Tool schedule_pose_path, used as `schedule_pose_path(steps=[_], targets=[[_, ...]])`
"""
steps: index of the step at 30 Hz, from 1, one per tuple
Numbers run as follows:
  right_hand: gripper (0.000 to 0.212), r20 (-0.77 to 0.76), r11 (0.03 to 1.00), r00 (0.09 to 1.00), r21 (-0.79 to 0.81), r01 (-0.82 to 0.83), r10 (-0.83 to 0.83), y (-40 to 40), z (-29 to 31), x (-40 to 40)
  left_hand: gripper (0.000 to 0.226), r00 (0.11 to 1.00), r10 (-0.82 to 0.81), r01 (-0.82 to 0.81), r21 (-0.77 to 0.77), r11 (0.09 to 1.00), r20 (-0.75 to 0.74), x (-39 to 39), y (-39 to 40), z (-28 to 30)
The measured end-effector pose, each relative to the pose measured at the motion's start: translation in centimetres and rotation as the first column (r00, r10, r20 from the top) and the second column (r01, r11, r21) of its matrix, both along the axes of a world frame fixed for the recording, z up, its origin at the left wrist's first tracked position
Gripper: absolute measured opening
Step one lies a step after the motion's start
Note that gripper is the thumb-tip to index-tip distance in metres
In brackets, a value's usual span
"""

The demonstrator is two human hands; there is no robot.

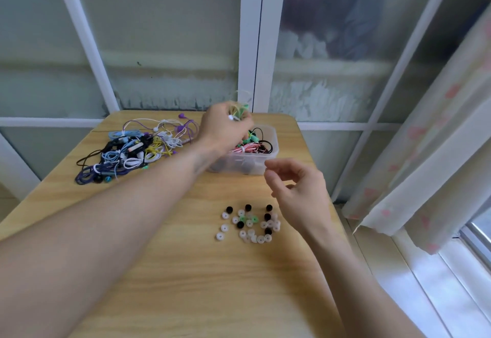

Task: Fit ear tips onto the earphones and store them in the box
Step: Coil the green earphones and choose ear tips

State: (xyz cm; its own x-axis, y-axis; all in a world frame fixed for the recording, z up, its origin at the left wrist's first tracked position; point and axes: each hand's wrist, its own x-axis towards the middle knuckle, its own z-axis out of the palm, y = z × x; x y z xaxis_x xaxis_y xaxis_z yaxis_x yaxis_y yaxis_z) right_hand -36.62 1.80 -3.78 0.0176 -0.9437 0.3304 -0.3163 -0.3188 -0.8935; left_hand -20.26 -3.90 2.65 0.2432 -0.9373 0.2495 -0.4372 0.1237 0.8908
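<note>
The left hand (225,125) is stretched out over the clear plastic box (269,155) at the far side of the worktop (170,271), its fingers curled round a bundled yellowish-green earphone set (237,110) held just above the rim. The right hand (295,191) hovers between the box and the scatter of loose ear tips (248,223), fingers loosely curled and holding nothing that can be seen. Coiled earphones in red-and-white, green and black already lie in the box; a tangled pile of earphones (132,151) awaiting tips sits to its left. This looks like the storing step, and it will go best if the bundle is lowered right into the box before the fingers let go, so the coil stays wound and no cord hangs over the rim. Pressing it lightly beside the sets already there should keep fitted tips from being rubbed off. The free hand is well placed to pick the next tips, matching colour to the next earphones taken.
</note>
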Motion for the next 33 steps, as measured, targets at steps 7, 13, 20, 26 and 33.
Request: schedule_pose_path(steps=[7, 13, 20, 26, 33], targets=[[0.012, -0.098, 0.998, 0.993, 0.021, -0.058, 0.060, -0.3, -0.1, -0.6, 0.012, 0.716, -0.124, 0.058, 0.118, 0.991, 0.688, -1.7, -4.5, -0.5], [0.013, -0.107, 0.999, 0.994, -0.016, -0.039, 0.037, -0.5, 0.1, -0.3, 0.032, 0.641, -0.181, 0.004, 0.233, 0.973, 0.746, -2.3, -4.2, 0.2], [0.045, -0.224, 0.990, 0.974, -0.139, -0.002, -0.030, -3.6, -0.1, 0.7, 0.044, 0.706, -0.144, 0.003, 0.201, 0.980, 0.693, -2.0, -2.3, 1.0], [0.035, -0.410, 0.988, 0.912, -0.144, -0.056, -0.008, -5.8, 0.8, 1.8, 0.021, 0.729, -0.190, 0.095, 0.177, 0.980, 0.658, -1.0, -1.0, 0.0], [0.012, -0.458, 0.991, 0.888, -0.129, -0.031, -0.032, -8.6, 3.0, 2.2, 0.025, 0.823, -0.075, 0.085, 0.008, 0.996, 0.563, 0.0, -0.1, -1.7]])
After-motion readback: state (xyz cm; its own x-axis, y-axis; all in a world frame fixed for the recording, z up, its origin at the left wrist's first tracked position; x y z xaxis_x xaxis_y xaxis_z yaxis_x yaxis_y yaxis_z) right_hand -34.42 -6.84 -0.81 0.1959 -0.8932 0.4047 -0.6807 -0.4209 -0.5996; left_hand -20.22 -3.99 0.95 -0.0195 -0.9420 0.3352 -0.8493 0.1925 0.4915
